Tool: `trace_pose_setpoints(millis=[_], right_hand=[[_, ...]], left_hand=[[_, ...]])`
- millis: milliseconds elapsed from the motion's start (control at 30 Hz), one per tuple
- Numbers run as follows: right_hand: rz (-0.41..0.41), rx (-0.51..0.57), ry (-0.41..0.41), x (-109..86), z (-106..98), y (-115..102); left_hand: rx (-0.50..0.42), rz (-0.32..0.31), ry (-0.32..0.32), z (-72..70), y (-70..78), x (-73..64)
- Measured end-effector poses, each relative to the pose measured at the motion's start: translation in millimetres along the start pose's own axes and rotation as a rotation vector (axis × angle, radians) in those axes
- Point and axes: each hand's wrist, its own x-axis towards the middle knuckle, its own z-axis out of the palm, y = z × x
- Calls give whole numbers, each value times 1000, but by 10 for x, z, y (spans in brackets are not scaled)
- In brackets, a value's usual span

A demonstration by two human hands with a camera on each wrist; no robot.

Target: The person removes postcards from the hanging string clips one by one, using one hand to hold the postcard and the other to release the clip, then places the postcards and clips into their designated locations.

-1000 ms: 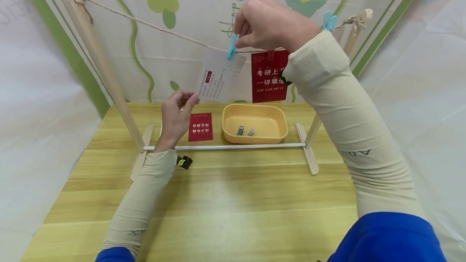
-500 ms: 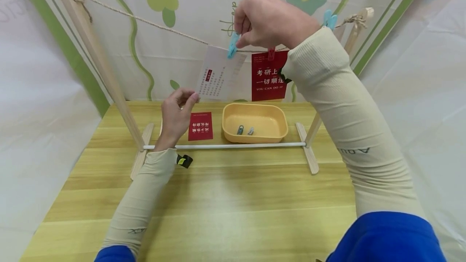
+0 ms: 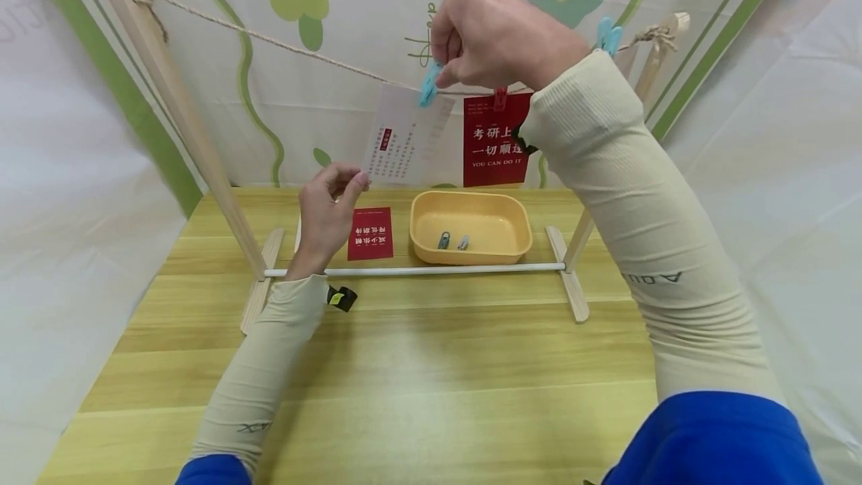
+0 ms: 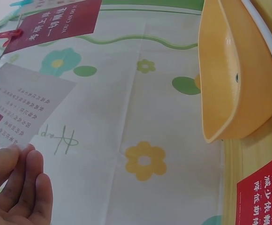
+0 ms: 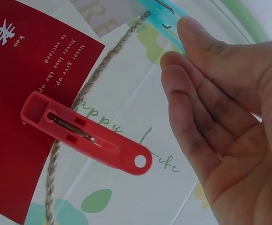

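A white printed card (image 3: 407, 137) hangs tilted at the twine (image 3: 283, 47). Its lower left corner is pinched between the thumb and fingers of my left hand (image 3: 328, 204), also seen in the left wrist view. Up at the card's top edge, my right hand (image 3: 505, 36) pinches a light blue clothespin (image 3: 428, 87) that sits on the twine and card. In the right wrist view the thumb and fingertips meet on the end of this blue clothespin (image 5: 166, 23). Just right of it, a red clothespin (image 5: 86, 133) holds a red card (image 3: 497, 142) on the twine.
Wooden posts (image 3: 185, 126) carry the twine, joined low down by a white rod (image 3: 444, 271). Behind the rod stand a yellow tray (image 3: 471, 204) with small clothespins and a flat red card (image 3: 370, 234). Another blue clothespin (image 3: 608, 36) sits near the right post.
Over the last second the hands have stayed almost still, with the left on the card's corner and the right on the blue clothespin. The view has shifted very slightly.
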Motion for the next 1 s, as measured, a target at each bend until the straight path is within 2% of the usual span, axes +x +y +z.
trace_pose_setpoints(millis=[467,1000], right_hand=[[-4,-3,68,-37,-21,-2],[1,-2,99,-69,-58,37]], left_hand=[[-9,-2,1,4,24,16],[-1,20,5,-3,11,17]])
